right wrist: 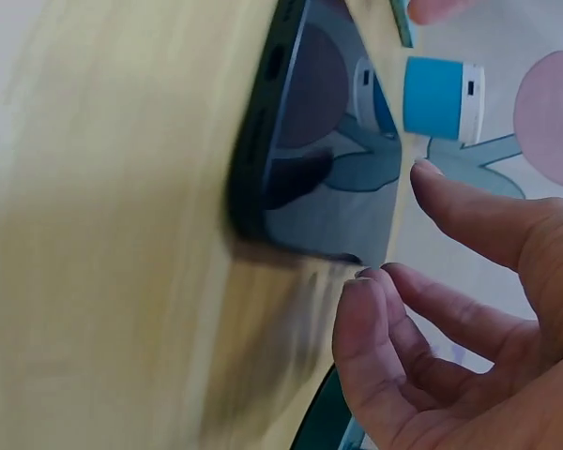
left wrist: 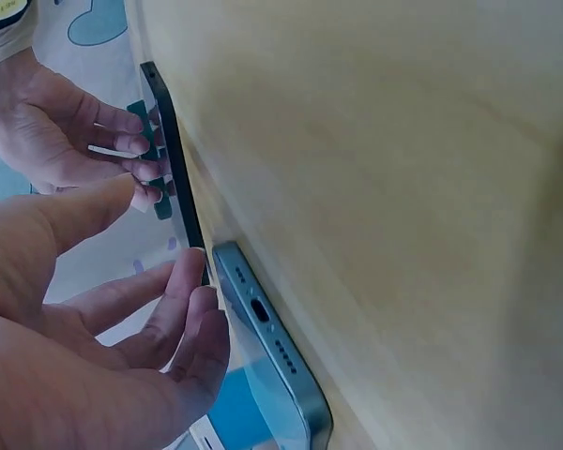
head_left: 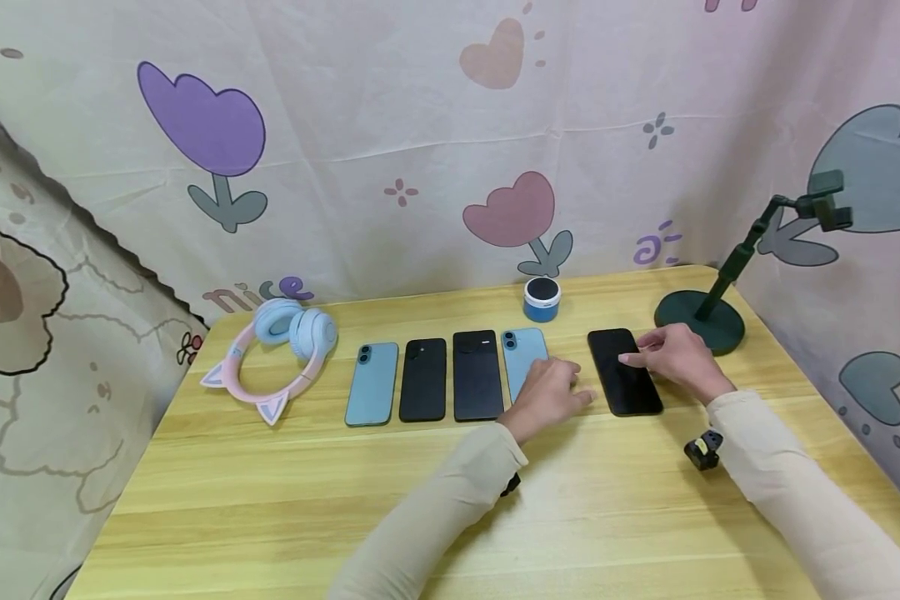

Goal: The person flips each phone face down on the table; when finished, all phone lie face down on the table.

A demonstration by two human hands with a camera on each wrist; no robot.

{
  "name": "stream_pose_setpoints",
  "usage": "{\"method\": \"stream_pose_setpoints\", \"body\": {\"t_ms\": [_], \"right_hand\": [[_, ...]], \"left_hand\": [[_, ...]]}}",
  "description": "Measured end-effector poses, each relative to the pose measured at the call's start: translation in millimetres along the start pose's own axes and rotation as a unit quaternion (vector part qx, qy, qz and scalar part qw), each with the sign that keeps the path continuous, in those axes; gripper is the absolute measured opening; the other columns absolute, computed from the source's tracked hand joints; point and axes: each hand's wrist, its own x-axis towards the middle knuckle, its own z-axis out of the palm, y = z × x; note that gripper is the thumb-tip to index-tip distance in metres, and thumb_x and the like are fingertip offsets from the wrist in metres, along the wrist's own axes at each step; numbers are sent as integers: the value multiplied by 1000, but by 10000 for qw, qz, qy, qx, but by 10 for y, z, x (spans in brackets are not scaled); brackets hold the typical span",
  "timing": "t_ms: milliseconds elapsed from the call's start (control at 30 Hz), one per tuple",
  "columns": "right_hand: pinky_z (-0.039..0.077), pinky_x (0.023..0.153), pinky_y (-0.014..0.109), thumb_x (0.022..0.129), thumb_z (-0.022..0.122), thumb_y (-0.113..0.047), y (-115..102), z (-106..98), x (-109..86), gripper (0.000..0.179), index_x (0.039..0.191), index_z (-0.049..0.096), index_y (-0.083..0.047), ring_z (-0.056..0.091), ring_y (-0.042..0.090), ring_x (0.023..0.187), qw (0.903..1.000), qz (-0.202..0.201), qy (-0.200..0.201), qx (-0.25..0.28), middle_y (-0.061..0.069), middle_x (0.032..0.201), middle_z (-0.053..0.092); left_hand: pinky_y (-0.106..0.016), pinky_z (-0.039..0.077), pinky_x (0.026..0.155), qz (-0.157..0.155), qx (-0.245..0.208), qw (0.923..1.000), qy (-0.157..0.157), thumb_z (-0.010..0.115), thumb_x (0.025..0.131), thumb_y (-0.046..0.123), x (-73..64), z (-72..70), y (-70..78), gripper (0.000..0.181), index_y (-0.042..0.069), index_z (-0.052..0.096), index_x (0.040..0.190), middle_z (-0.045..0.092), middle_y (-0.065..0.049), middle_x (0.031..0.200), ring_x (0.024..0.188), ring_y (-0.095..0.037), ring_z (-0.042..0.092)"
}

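Observation:
A black phone (head_left: 624,382) lies screen up at the right of a row of phones. My right hand (head_left: 681,360) is at its right side, thumb above the screen and fingertips by the edge; in the right wrist view the thumb (right wrist: 469,211) stands apart from the glass. My left hand (head_left: 546,398) hovers at the light blue phone (head_left: 523,352), covering its lower part in the head view. From the left wrist, that phone's bottom edge (left wrist: 272,333) with its port shows beside loosely bent fingers (left wrist: 183,309). Nothing is gripped by the left hand.
Further left lie a dark phone (head_left: 477,377), a black phone (head_left: 423,380) and another light blue phone (head_left: 372,385), backs up. Cat-ear headphones (head_left: 240,387) rest at the far left. Behind are a small blue speaker (head_left: 542,302) and a dark green stand (head_left: 699,321).

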Motion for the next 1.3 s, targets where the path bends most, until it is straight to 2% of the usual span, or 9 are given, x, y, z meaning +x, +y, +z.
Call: {"method": "stream_pose_setpoints", "body": {"t_ms": [100, 200, 433, 533, 767, 1000, 1133, 1300], "right_hand": [[52, 75, 39, 89, 79, -38, 54, 2, -6, 67, 127, 61, 13, 64, 29, 88, 9998, 125, -97, 115, 26, 112, 66], [51, 70, 33, 89, 80, -35, 89, 8, -14, 66, 127, 59, 14, 64, 25, 81, 9995, 182, -166, 212, 23, 107, 66], [58, 67, 33, 90, 80, -28, 74, 52, -7, 62, 126, 59, 17, 67, 26, 82, 9993, 108, -212, 281, 27, 107, 66], [59, 68, 34, 90, 80, -29, 57, 57, -3, 63, 127, 58, 17, 67, 27, 84, 9993, 138, -222, 282, 28, 109, 66], [57, 68, 32, 89, 80, -28, 38, 59, -4, 63, 128, 58, 17, 66, 26, 84, 9991, 199, -208, 325, 29, 112, 66], [56, 70, 33, 90, 80, -27, 16, 72, 4, 63, 129, 58, 16, 65, 25, 81, 9990, 254, -236, 281, 31, 117, 64], [55, 73, 36, 90, 80, -28, -1, 83, 23, 64, 131, 57, 16, 64, 26, 83, 9989, 300, -248, 267, 31, 118, 64], [56, 73, 35, 89, 80, -26, -21, 108, 49, 64, 132, 56, 16, 66, 25, 82, 9982, 367, -278, 397, 30, 116, 65]], "left_hand": [[-24, 35, 75, 101, 174, 9998, -55, 76, 92, 33, 11, 29, 30, 33, 10, 63, 71, 49, 3, 62, 66, -13, 42], [-24, 32, 72, 123, 308, 9994, -44, 77, 91, 35, 32, 73, 68, 39, 13, 57, 66, 44, 6, 60, 63, -10, 40], [-26, 34, 77, -245, 894, 9955, -216, 76, 89, 49, 78, 171, 183, 45, 16, 58, 64, 51, 6, 64, 72, -10, 47], [-26, 34, 76, -421, 969, 9940, -280, 76, 88, 51, 93, 200, 219, 43, 17, 61, 66, 52, 6, 70, 79, -12, 46], [-26, 36, 75, -572, 889, 9942, -217, 78, 87, 48, 129, 244, 249, 30, 18, 73, 89, 56, 6, 84, 88, -15, 45], [-25, 37, 75, -601, 768, 9952, -128, 79, 88, 42, 140, 253, 265, 27, 17, 70, 81, 56, 5, 84, 87, -15, 47], [-25, 38, 74, -630, 713, 9954, -144, 79, 89, 40, 136, 246, 281, 26, 17, 70, 83, 57, 4, 85, 86, -15, 48], [-26, 38, 71, -809, 655, 9943, -238, 78, 89, 40, 135, 199, 279, 26, 16, 69, 84, 57, 2, 84, 85, -17, 47]]}}
